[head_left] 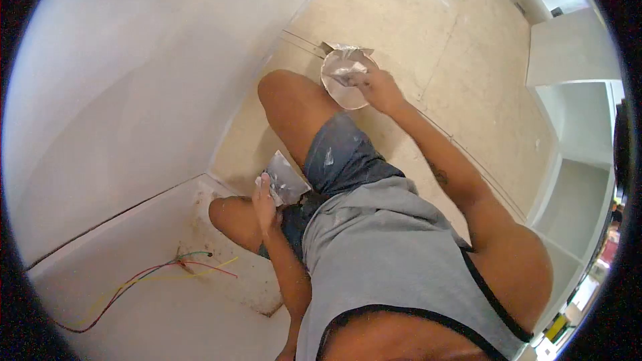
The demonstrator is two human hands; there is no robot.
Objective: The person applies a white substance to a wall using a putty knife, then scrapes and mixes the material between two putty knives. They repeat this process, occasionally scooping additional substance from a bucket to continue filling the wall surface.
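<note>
My left hand (266,208) is closed around a wide metal putty blade (289,179), held over my thigh with pale filler smeared along its near side. At the upper middle, my right hand (378,88) reaches into a round bucket (352,99) standing on the floor beside my knee. Those fingers are closed on a putty knife (341,79), whose blade is down inside the bucket. Grey-white filler coats the bucket's inner wall.
A flat metallic sheet or blade (364,49) shows behind the bucket's far rim. Loose coloured wires (154,269) stick out at lower left. A white wall (154,60) rises on the left; white shelving (575,180) stands right, on a dusty beige floor (475,80).
</note>
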